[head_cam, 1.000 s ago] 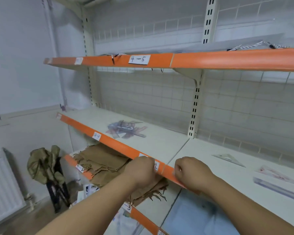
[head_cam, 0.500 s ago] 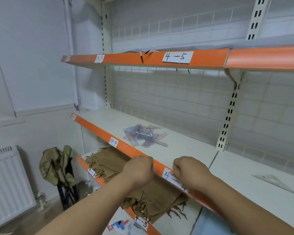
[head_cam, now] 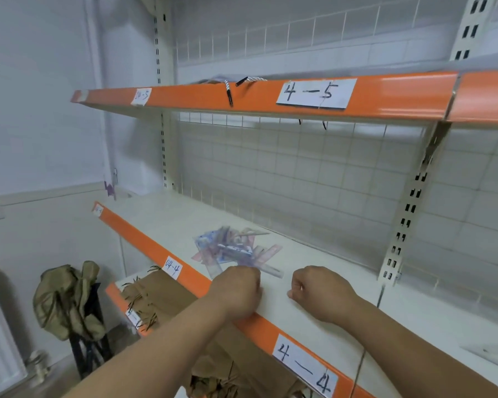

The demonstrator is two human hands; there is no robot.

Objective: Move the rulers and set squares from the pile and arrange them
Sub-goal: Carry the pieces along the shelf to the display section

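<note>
Pile of rulers and set squares (head_cam: 236,251) sits on the middle shelf (head_cam: 161,222), wire back panel (head_cam: 299,179) behind it. Left hand (head_cam: 237,291) is at the pile's 6 o'clock, right at its near edge. Right hand (head_cam: 319,294) rests on the shelf at the left hand's 3 o'clock. Upper shelf (head_cam: 242,96) overhead, folded bags (head_cam: 161,294) on the shelf below.

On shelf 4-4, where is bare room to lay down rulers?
Bare: shelf between the right hand and the slotted upright, and from the pile back-left to the wall. Crowded: the pile, with the left hand at its near edge.
</note>
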